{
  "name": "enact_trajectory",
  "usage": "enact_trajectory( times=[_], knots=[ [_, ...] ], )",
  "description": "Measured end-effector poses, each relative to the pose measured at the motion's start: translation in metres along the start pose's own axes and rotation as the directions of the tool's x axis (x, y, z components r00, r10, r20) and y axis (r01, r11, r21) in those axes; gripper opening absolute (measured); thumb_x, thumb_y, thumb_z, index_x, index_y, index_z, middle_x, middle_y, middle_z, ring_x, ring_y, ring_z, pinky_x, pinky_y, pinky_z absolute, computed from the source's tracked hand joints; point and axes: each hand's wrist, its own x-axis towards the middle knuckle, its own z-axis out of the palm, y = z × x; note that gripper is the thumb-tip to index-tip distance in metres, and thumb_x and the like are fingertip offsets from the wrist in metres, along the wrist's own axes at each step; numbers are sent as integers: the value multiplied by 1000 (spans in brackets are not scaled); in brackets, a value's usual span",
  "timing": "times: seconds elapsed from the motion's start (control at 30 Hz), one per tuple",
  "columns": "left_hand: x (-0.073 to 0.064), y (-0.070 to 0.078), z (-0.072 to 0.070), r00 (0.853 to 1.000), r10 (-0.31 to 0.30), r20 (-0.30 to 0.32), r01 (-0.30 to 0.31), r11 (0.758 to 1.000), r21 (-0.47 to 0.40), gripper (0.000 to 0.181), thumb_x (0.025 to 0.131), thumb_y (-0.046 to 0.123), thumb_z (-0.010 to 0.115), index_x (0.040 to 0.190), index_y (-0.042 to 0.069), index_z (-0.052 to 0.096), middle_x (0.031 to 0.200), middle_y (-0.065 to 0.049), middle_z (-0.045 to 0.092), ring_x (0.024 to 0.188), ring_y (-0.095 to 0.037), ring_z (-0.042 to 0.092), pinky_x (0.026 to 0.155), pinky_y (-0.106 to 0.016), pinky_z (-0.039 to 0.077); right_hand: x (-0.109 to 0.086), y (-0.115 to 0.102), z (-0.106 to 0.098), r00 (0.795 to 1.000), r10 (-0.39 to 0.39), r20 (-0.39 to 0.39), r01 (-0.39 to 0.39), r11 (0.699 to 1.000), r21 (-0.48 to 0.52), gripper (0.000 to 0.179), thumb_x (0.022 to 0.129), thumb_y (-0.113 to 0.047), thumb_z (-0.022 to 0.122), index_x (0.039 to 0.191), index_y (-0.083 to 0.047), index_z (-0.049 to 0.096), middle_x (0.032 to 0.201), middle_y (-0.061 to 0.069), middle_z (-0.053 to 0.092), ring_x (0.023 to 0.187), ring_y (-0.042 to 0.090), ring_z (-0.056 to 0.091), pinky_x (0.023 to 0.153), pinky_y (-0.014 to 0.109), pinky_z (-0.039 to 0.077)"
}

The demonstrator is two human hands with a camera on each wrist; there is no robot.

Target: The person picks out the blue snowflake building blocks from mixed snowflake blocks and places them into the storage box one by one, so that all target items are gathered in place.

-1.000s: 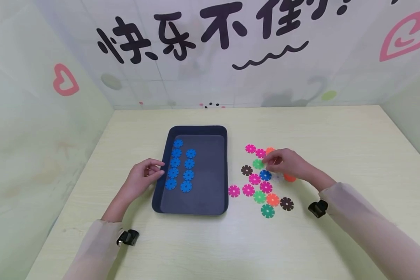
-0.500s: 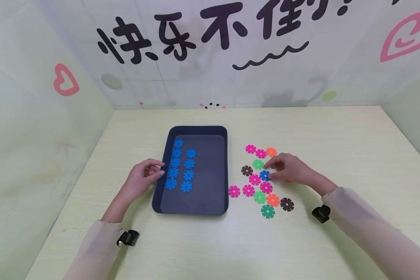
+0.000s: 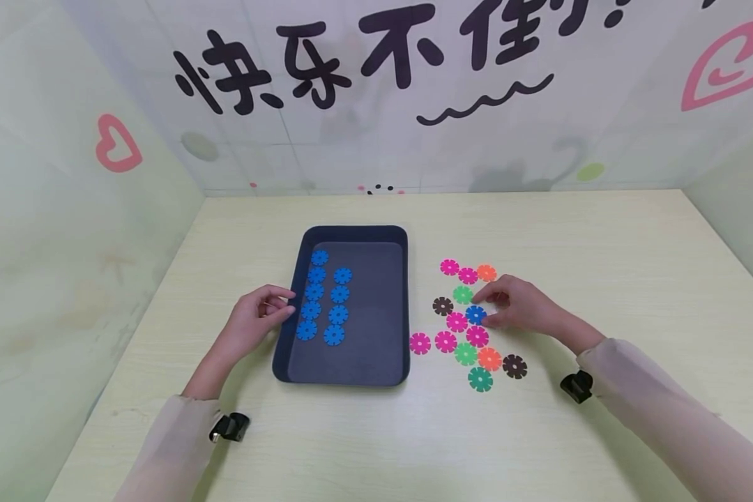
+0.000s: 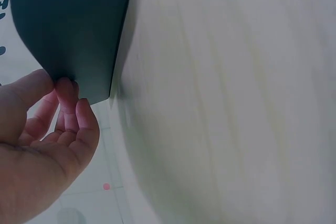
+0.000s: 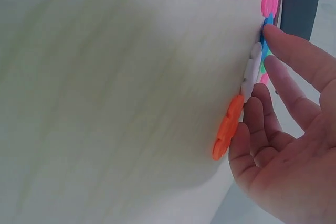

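Note:
In the head view, my left hand is at the left rim of a dark grey tray, its thumb and forefinger pinching the rim; the left wrist view shows them on the tray wall. Inside the tray, blue notched plastic discs lie in two columns. My right hand is over a loose group of discs on the table. Its thumb touches the edge of a blue disc, and the forefinger is spread near that disc's far edge. Its other fingers sit close to a white disc and an orange disc.
Beside the tray lie several pink discs, green discs, a teal disc, dark brown discs and orange discs. A printed wall stands behind the pale wooden table.
My right hand has shifted slightly nearer the front, its thumb coming to the blue disc and uncovering the far orange disc. My left hand and the tray stay in place.

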Motion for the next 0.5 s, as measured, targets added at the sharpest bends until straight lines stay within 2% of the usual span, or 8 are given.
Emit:
enact_trajectory(
  times=[0.5],
  knots=[
    [0, 0, 0, 1000, 4, -2, -4, 1000, 15, 29, 89, 10, 61, 114, -3, 58, 91, -14, 58, 76, -24, 56, 62, -22, 46, 0, 1, 1, 1000, -16, -20, 16, 1000, -21, 30, 73, -10, 77, 101, -4, 67, 94, 6, 54, 85, 23, 46, 74, 34, 44]
  ],
)
